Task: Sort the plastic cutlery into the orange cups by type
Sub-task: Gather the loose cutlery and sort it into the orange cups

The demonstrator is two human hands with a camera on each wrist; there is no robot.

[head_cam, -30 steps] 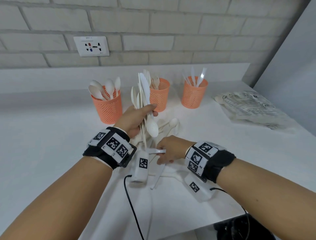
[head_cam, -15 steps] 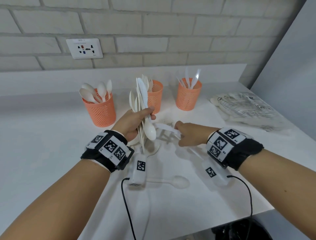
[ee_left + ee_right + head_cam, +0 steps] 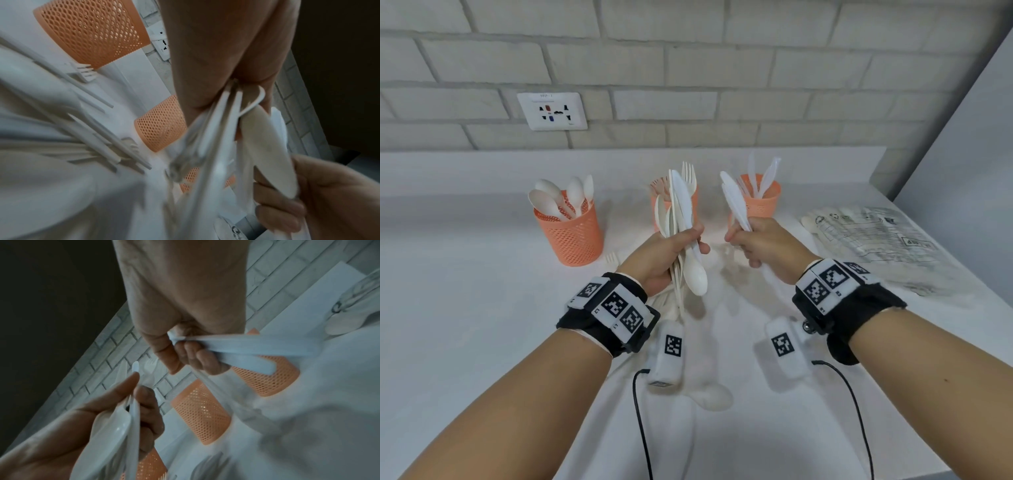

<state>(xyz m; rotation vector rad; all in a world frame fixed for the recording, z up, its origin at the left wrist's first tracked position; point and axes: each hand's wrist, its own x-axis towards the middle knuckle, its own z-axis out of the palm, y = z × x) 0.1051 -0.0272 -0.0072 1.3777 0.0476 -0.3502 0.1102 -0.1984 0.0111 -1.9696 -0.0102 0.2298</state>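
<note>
Where the left hand (image 3: 666, 255) clenches a mixed bundle of cutlery (image 3: 679, 219), it hides most of the middle cup (image 3: 658, 192). Right hand (image 3: 763, 248) grips blurred knives (image 3: 734, 202) before the right cup (image 3: 765, 202). Spoon cup (image 3: 571, 234) stands left on the bench (image 3: 465, 291).

Orange mesh cups (image 3: 571, 236), seemingly white cutlery (image 3: 681, 205).

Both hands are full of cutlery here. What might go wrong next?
The left hand grips a mixed bundle of spoons and knives, so pieces may slip out or reach the wrong cup. The right hand holds knives close to the right cup and might tip it.
</note>
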